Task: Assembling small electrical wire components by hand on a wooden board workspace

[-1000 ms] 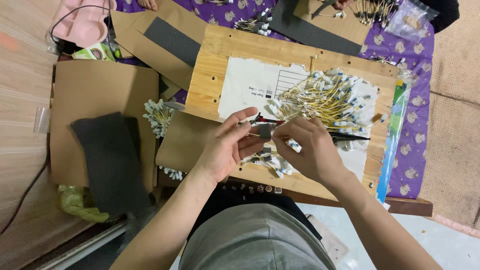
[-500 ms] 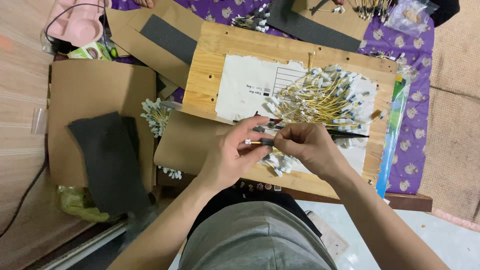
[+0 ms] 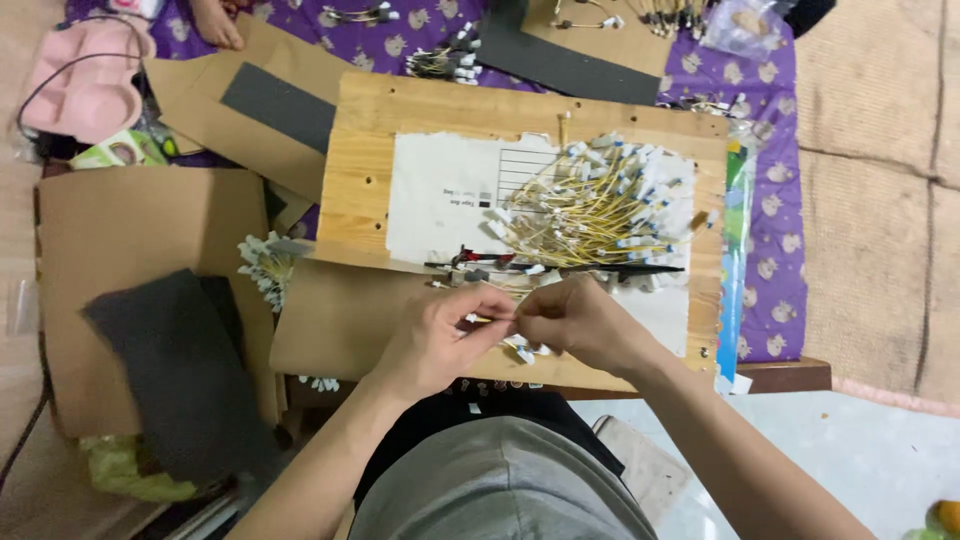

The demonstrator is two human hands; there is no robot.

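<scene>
Head view, left hand and right hand together pinching a thin yellow wire, above wooden board, wire pile beyond.

Even, soft indoor light; sharp focus, faint shadows.

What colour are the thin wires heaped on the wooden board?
Yellow, with small white ends; the pile of wires lies on the wooden board, seen in the head view.

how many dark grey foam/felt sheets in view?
3. One large dark grey sheet lies on the cardboard at left; one grey sheet on the tilted cardboard at upper left; one dark sheet at top centre. Others may lie hidden under cardboard.
</scene>
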